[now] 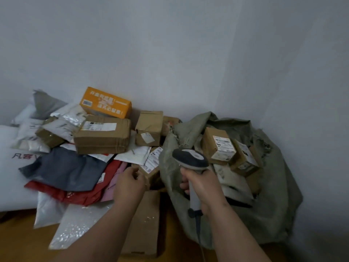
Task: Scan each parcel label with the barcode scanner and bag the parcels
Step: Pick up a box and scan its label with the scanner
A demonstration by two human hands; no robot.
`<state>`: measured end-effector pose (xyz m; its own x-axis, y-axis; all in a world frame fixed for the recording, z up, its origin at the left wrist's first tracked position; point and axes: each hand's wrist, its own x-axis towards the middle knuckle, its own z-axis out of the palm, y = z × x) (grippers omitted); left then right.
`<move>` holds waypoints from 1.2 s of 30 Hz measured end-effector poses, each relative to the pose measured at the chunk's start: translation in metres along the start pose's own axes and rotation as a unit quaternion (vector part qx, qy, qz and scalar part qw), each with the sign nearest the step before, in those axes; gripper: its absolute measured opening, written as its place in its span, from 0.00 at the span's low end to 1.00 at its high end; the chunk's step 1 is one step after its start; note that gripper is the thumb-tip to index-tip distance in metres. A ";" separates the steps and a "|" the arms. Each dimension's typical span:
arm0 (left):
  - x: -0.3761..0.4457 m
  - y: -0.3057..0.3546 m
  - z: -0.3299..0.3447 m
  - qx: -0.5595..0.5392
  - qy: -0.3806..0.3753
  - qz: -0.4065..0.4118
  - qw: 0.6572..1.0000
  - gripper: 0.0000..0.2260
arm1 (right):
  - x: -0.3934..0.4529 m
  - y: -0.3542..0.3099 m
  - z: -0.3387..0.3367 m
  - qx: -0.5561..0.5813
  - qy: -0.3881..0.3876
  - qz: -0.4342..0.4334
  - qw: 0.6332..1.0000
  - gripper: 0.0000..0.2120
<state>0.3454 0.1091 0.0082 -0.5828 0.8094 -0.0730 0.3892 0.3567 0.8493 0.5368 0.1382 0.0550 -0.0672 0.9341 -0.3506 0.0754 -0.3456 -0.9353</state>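
Grey wall behind; right hand (203, 183) grips scanner (190, 159); left hand (130, 183) touches parcel (152, 165).

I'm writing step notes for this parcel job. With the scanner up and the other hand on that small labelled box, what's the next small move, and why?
Probably tilt the small brown box so its white label faces the barcode scanner. The left hand is at the box, the right hand grips the scanner beside it, and the box is still outside the grey-green sack.
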 end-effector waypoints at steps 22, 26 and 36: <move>0.175 -0.069 -0.131 -0.170 0.071 -0.150 0.971 0.39 | 0.070 -0.024 0.214 -0.008 -0.028 -0.056 0.998 0.10; 0.208 -0.075 -0.127 -0.232 0.077 -0.185 0.952 0.40 | 0.107 -0.028 0.236 0.008 -0.060 -0.089 0.994 0.14; 0.239 -0.080 -0.115 -0.294 0.101 -0.208 0.927 0.27 | 0.152 0.000 0.258 0.033 -0.080 -0.031 0.996 0.08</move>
<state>0.0933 0.2204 -0.0171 -0.7401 0.5335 -0.4095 -0.3218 0.2537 0.9122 0.2702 0.2569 -0.0099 -0.2276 0.9296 -0.2901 0.0018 -0.2975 -0.9547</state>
